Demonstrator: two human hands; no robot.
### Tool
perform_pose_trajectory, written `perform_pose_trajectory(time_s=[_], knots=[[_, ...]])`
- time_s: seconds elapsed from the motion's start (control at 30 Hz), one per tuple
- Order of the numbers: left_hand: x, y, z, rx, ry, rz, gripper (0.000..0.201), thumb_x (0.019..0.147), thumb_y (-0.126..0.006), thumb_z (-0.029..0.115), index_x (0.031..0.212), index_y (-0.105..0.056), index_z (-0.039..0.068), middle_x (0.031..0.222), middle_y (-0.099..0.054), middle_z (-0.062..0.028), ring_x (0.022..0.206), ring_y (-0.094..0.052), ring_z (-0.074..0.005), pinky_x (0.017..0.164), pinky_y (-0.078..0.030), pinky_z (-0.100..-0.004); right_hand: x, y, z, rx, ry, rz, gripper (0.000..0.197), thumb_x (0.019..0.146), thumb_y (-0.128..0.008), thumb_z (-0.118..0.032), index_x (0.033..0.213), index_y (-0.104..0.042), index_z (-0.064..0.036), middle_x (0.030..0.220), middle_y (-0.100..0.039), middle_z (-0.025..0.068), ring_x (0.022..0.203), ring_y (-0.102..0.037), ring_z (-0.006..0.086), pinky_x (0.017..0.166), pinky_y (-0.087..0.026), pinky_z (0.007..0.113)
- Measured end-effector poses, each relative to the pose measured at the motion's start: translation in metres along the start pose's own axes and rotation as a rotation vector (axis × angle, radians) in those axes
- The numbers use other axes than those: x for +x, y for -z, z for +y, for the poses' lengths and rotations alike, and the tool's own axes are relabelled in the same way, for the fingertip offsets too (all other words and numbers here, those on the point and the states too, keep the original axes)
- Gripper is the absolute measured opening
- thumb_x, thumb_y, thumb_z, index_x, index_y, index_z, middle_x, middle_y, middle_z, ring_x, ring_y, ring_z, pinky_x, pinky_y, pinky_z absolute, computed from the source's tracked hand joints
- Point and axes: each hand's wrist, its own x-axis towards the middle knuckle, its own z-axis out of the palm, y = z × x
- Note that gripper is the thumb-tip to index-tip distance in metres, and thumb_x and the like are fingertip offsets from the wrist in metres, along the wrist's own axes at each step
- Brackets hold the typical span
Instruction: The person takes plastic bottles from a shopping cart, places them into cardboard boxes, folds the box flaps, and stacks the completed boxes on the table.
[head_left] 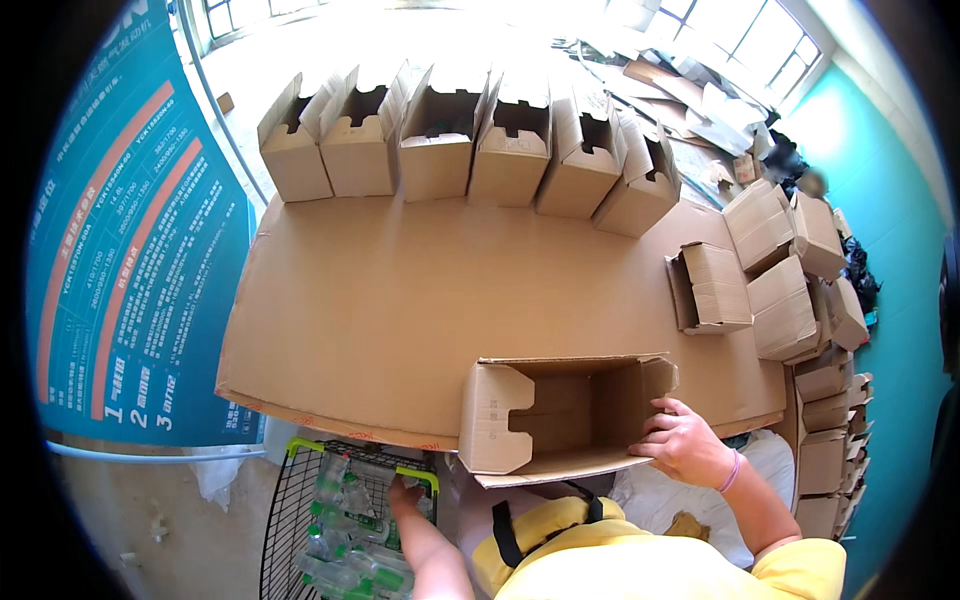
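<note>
An open cardboard box (487,420) lies at the near edge of the cardboard-covered table (440,290), its opening facing up toward me. My right hand (685,447) grips the box's right end, fingers bent over its edge. My left hand (403,494) is down in a black wire basket (275,520) with yellow-green corners, beside the table. Clear plastic bottles (350,555) with green caps fill this basket. The left fingers are mostly hidden among the bottles, so I cannot see whether they hold one.
Several open boxes (435,170) stand in a row along the table's far edge. Another box (715,288) sits at the right, next to stacked boxes (785,310). A teal printed banner (140,250) stands left. Flattened cardboard (665,85) lies beyond the table.
</note>
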Motion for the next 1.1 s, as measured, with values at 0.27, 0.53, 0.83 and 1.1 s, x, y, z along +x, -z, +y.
perform_pose_trajectory(time_s=[0.27, 0.53, 0.83, 1.1], knots=[[0.000, -0.008, 0.007, -0.401, 0.249, 0.194, 0.062, 0.088, -0.060, 0.047, 0.141, -0.046, 0.017, 0.140, -0.050, -0.0122, 0.117, -0.058, -0.0357, 0.087, -0.048, -0.0506, 0.006, 0.005, -0.007, 0.016, -0.068, -0.026, 0.019, 0.074, -0.072, -0.015, 0.092, -0.075, -0.0146, 0.084, -0.069, 0.0013, 0.091, -0.064, 0.0183, 0.107, -0.043, 0.045], [0.019, 0.000, 0.030, -0.245, 0.355, 0.235, 0.062, 0.088, -0.062, 0.047, 0.141, -0.048, 0.017, 0.134, -0.055, -0.0110, 0.113, -0.060, -0.0339, 0.086, -0.049, -0.0501, 0.011, 0.006, -0.007, 0.019, -0.099, -0.053, 0.021, 0.072, -0.075, -0.017, 0.094, -0.075, -0.0154, 0.085, -0.068, 0.0012, 0.092, -0.063, 0.0182, 0.108, -0.042, 0.045], [-0.007, 0.005, 0.027, -0.436, 0.277, 0.077, 0.052, 0.090, -0.054, 0.052, 0.130, -0.055, 0.018, 0.130, -0.059, -0.0081, 0.116, -0.056, -0.0306, 0.092, -0.044, -0.0555, 0.021, 0.005, 0.001, -0.056, 0.012, 0.027, 0.015, 0.075, -0.072, -0.016, 0.090, -0.072, -0.0140, 0.081, -0.066, 0.0028, 0.092, -0.063, 0.0187, 0.106, -0.042, 0.045], [-0.162, 0.057, 0.068, -0.622, -0.023, -0.020, 0.044, 0.080, -0.072, 0.027, 0.119, -0.058, 0.009, 0.109, -0.065, -0.0075, 0.100, -0.063, -0.0278, 0.083, -0.054, -0.0429, 0.026, -0.007, 0.020, -0.061, 0.027, 0.159, 0.003, 0.076, -0.066, -0.014, 0.076, -0.069, -0.0142, 0.066, -0.063, 0.0001, 0.085, -0.062, 0.0185, 0.108, -0.040, 0.043]])
